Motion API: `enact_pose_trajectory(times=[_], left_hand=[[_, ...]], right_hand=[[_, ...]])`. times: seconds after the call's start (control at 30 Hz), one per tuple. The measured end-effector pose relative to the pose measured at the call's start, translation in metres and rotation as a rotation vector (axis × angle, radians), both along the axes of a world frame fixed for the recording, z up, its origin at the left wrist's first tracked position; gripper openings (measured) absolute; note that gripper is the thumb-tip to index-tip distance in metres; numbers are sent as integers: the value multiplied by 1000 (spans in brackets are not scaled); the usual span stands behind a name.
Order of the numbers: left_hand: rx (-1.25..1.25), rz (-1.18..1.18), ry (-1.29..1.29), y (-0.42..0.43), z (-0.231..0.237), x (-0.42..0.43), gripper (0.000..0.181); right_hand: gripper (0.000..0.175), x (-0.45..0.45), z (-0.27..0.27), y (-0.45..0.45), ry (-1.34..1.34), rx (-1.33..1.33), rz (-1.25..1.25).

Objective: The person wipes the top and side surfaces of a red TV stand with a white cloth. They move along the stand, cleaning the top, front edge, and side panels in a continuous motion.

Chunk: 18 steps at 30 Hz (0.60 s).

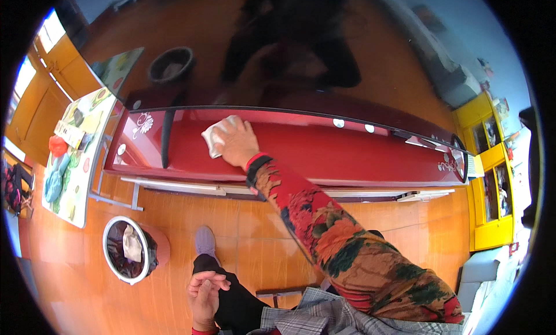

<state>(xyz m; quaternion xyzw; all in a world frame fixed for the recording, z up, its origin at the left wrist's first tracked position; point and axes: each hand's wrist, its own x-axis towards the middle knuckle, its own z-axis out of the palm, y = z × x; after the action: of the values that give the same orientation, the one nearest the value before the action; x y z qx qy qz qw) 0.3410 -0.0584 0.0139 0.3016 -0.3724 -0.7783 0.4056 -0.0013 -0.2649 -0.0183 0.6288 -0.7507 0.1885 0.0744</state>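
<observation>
My right hand [238, 141] presses a folded white cloth [213, 138] against the glossy red top of a TV cabinet [304, 148], left of its middle. The fingers lie over the cloth and hide part of it. Behind the hand rises the dark, reflective screen of a large television [286, 43], whose black stand leg [167, 139] rests on the cabinet to the left of the cloth. Down near my left knee, my left hand [204, 296] hovers with its fingers loosely bent and nothing in them.
A lined waste bin [143, 250] stands on the wooden floor [243, 222] at the left. Beyond it is a folding table [91, 170] bearing a red bag [57, 146] and a blue cloth-like item [56, 178]. A yellow cabinet [491, 196] stands at the right.
</observation>
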Motion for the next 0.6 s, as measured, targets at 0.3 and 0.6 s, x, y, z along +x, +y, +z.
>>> enact_pose_trajectory(times=[0.3,0.6], left_hand=[[-50,21,-33,14,-6,-8,21],[-82,-37,-41,11,-9,-17,20]], right_hand=[[54,-195,-10,145,121,152,-476],[55,-338,-48,385,151,229,-758]])
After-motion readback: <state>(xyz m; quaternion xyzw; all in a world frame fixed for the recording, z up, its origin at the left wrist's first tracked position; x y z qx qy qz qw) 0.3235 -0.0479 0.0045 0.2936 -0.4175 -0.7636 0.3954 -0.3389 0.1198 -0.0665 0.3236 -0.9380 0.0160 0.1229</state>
